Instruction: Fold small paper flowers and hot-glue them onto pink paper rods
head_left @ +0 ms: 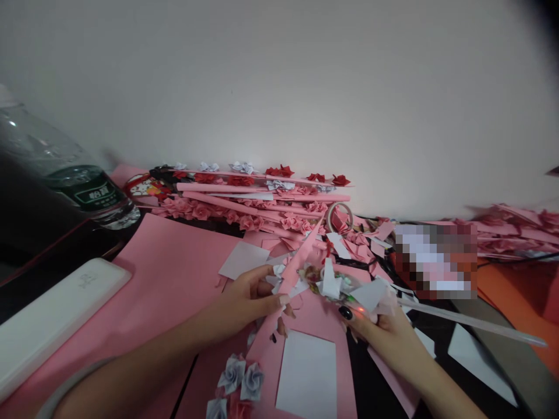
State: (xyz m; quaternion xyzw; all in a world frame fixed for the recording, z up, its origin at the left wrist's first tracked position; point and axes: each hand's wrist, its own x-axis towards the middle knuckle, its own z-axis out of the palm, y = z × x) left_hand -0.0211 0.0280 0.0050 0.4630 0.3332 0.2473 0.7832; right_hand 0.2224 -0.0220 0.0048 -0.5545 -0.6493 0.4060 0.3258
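My left hand (251,297) is closed around a rolled pink paper stick (300,259) that slants up in the middle. A small white folded-paper flower (278,270) shows at its fingertips. My right hand (388,334) grips a clear glue gun (358,310) with a small red light; a long translucent glue stick (471,323) juts out behind it. White paper scraps (369,294) partly cover the glue gun, and its nozzle points toward the stick. White folded roses (252,381) lie near the stick's lower end, beside a white rectangular paper (307,375).
Finished-looking flower sticks (262,203) are piled along the wall, with a tape roll (331,220) beside them. A plastic bottle (74,174) and a white power bank (70,314) stand and lie left. Large pink sheets (170,256) cover the table; orange paper (506,291) is at right.
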